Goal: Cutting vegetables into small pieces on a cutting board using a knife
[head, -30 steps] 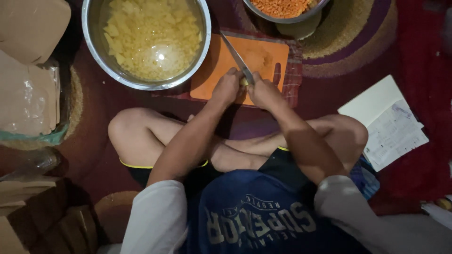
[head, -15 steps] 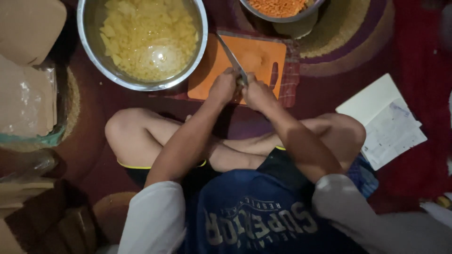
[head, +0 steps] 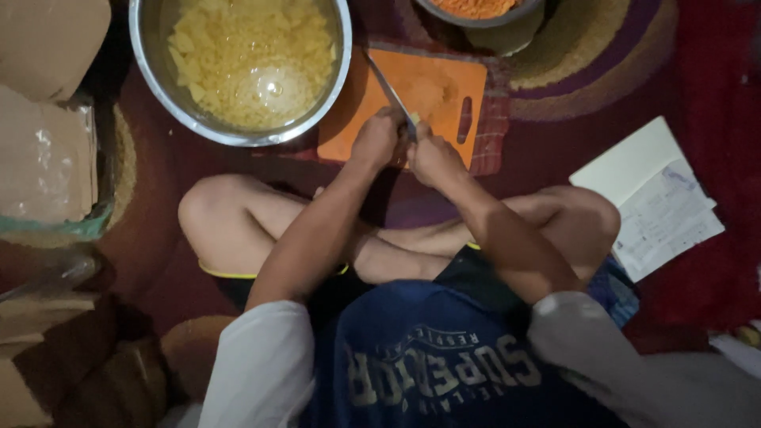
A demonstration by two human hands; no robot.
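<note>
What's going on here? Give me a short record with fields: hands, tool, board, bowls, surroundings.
left hand: left hand steadies a small pale piece at the blade
right hand: right hand holds the knife
board: orange cutting board on the floor mat
bowls: steel bowl of pale yellow cut pieces in water; second bowl holds something orange
surroundings: white papers, cardboard boxes

The steel bowl [head: 238, 71] left of the cutting board [head: 432, 91] is cut off by the top edge. A second bowl [head: 483, 9] above the board shows only its lower rim. The knife [head: 390, 91] handle is hidden inside the right hand [head: 432, 154]. The pale piece between the right hand and left hand [head: 376, 141] is too small to identify. Lighting is dim; the cardboard [head: 47, 158] left of the steel bowl is cropped.
</note>
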